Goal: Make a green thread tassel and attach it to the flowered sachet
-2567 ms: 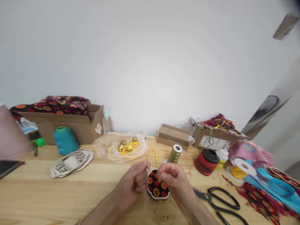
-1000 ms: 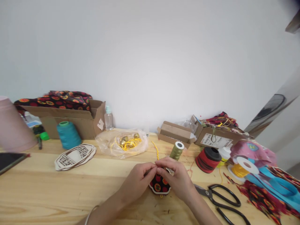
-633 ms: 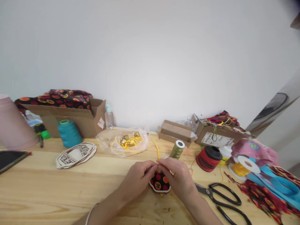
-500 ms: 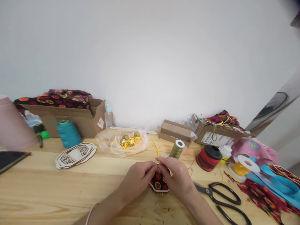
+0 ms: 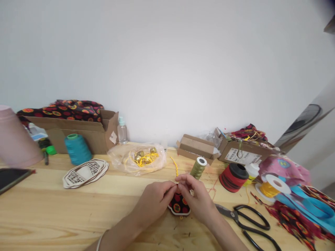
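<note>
Hands point(image 5: 154, 199) together in narrow pinches (farther apart earlier) over the black patterned piece point(image 5: 179, 206), grip contents unclear.

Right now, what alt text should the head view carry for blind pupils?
A left hand and right hand pinch close together at the top of a white-edged patterned piece on a wooden table, black-handled scissors at right.

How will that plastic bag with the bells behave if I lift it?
The plastic bag will probably sag, since its thin film lies crumpled. The gold-coloured bells look rounded, so they may roll or shift. The yellow cords lie jumbled among them and could snag.
</note>
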`<state>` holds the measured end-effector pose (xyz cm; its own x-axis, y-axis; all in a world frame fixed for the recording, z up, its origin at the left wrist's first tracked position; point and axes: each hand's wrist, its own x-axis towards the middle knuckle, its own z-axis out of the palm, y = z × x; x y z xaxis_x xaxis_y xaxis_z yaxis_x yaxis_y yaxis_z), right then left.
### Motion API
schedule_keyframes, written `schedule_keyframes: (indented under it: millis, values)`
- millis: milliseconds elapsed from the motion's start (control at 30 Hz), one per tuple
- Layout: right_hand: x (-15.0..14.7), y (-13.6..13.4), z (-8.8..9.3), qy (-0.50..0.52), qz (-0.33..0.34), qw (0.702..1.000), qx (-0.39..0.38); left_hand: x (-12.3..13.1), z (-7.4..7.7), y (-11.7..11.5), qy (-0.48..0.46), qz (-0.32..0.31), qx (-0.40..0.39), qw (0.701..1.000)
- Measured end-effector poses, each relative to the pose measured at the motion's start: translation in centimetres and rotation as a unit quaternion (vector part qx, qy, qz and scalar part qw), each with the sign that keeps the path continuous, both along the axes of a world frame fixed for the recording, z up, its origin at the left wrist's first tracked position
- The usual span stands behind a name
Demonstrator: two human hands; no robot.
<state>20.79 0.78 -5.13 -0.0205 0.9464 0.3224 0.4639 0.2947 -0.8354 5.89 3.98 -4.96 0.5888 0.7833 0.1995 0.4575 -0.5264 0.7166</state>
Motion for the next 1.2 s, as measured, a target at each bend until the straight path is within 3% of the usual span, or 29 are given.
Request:
schedule_keyframes:
  millis: [167,500,833,900,1000,1100,1200]
  values:
    - [0.2,0.3,0.1,-0.011,-0.03,0.999,-0.014,-0.2,-0.2,0.1,-0.012,0.008,-0.004,1.0]
    - [0.6,0.2,0.6,-0.19,-0.012,0.978,0.082,-0.1,-0.2,0.3,0.001,0.009,0.013,1.0]
    - [0.7,-0.1,0.6,-0.182,-0.021,0.983,0.016,0.0,-0.1,0.1,0.051,0.007,0.03,0.998]
    - [0.8,-0.1,0.3,-0.149,-0.027,0.988,-0.018,0.1,-0.1,0.2,0.062,0.008,0.036,0.997]
    - [0.8,0.1,-0.2,-0.021,-0.016,0.994,-0.105,0.1,0.0,0.2,0.076,0.005,0.042,0.996]
    - [0.7,0.3,-0.5,0.139,0.027,0.97,-0.199,-0.1,0.1,0.2,0.069,0.008,0.04,0.997]
    - [0.5,0.3,-0.4,0.242,0.044,0.939,-0.242,-0.1,-0.1,0.3,0.02,0.008,-0.003,1.0]
